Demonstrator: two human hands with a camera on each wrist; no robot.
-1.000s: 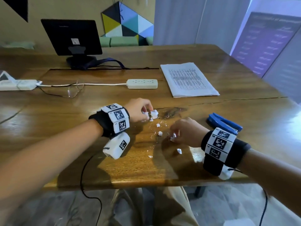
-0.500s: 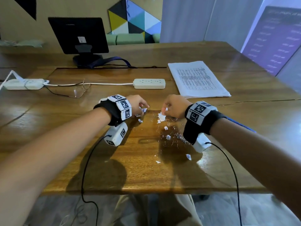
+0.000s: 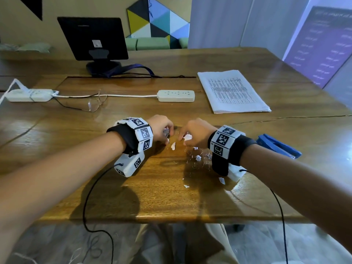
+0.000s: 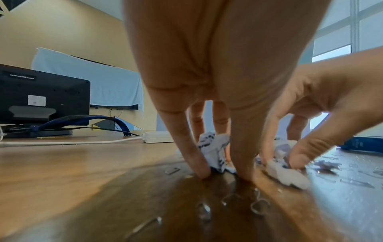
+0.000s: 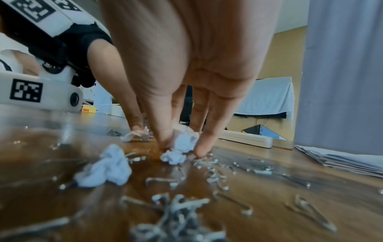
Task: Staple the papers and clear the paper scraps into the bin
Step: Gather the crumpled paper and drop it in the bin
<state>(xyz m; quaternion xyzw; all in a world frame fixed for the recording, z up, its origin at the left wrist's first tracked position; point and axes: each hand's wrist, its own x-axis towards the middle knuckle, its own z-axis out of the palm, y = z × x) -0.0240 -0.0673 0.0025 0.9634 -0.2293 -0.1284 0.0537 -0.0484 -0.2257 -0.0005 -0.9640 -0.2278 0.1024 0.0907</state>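
Pinching at paper scraps on the wooden table (image 3: 57, 141), both hands close together. My left hand (image 3: 161, 125) has fingertips (image 4: 202, 170) planted on the wood, curled round a printed scrap (image 4: 215, 150). My right hand (image 3: 196, 133) has thumb and fingers closed on a crumpled white scrap (image 5: 182, 145), which touches the table. Another crumpled scrap (image 5: 105, 168) lies loose just beside my right hand. Small torn bits (image 3: 173, 146) sit between and nearer me than the hands. Loose staples (image 5: 178, 211) scattered among them. Blue stapler (image 3: 278, 145) rests on the table to the right of my right wrist. Stapled-looking stack of papers (image 3: 231, 91) lies farther off, beside a power strip (image 3: 176, 95).
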